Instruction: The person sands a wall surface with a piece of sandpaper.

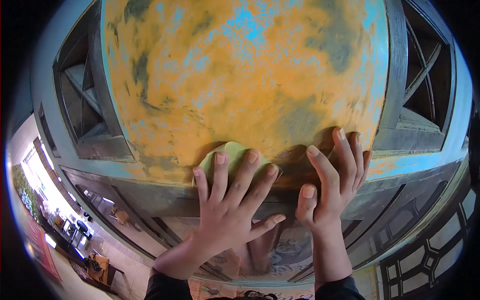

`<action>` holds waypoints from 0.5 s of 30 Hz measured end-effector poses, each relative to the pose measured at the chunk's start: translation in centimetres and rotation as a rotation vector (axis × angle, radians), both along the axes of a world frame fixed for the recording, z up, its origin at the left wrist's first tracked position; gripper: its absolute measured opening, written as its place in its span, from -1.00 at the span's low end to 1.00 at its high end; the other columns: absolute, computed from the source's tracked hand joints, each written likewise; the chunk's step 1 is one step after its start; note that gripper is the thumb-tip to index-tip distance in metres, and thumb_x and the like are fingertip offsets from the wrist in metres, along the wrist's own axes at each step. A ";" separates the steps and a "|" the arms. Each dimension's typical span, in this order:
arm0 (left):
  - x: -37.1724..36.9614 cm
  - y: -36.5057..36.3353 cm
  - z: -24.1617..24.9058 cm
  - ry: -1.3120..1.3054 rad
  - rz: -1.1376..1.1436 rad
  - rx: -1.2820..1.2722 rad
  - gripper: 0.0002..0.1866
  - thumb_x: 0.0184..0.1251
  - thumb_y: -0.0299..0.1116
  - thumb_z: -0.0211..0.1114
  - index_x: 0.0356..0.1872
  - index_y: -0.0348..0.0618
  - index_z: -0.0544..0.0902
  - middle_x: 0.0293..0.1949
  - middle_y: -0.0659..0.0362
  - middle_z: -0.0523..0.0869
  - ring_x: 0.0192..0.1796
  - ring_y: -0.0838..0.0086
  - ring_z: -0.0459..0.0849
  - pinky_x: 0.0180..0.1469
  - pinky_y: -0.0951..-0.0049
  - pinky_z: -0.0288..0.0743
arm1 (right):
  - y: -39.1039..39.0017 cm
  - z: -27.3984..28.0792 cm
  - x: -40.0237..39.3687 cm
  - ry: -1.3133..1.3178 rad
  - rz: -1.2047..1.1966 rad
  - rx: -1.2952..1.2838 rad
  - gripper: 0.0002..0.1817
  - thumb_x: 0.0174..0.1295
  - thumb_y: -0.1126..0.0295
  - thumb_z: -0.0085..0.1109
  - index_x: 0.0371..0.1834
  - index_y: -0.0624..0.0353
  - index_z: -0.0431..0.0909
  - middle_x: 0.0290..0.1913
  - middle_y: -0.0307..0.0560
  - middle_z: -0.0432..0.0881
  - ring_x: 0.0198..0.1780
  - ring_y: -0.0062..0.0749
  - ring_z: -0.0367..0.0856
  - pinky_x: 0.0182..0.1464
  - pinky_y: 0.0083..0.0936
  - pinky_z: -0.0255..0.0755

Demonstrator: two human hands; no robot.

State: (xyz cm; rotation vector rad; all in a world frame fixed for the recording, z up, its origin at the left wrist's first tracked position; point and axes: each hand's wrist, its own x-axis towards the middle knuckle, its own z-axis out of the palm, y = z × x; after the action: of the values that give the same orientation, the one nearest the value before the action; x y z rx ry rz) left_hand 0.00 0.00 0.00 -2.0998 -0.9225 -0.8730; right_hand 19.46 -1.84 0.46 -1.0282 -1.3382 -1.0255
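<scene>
My left hand (227, 202) holds a yellow-green sheet, which looks like sandpaper (234, 150), flat against a panel. Its fingers are spread over the sheet, which shows between and above the fingertips. The wooden panel (240, 100) has patchy orange-yellow filler, light blue paint and dark worn spots. To the right, my right hand (332, 172) lies by the panel's lower right edge, fingers stretched and apart, with nothing in it. Some of its fingertips appear to touch the surface. What lies beneath the left palm is hidden.
Dark wooden frames with crossed bars flank the panel at left (82, 100) and right (425, 75). Below runs a dark ledge (150, 195) over glass panes. At lower left a brown bag (98, 267) rests on a surface. A dark lattice grille (430, 250) stands at lower right.
</scene>
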 end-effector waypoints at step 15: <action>-4.8 0.6 -1.4 -0.069 0.039 -0.032 -0.20 0.40 0.35 -0.04 0.45 -0.04 0.40 0.55 -0.18 0.14 0.58 -0.33 -0.13 0.48 -0.39 -0.39 | -0.2 -0.2 -0.1 0.001 -0.019 -0.018 -0.59 0.38 -0.02 -0.02 0.11 -0.12 0.64 0.39 0.02 0.46 0.53 0.02 0.21 0.59 -0.01 -0.27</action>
State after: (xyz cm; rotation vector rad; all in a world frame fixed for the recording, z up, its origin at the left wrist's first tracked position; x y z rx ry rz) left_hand -4.78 0.62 -1.38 -2.0831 -1.0156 -0.9211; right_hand 19.35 -2.01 0.30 -1.0572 -1.3413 -1.0284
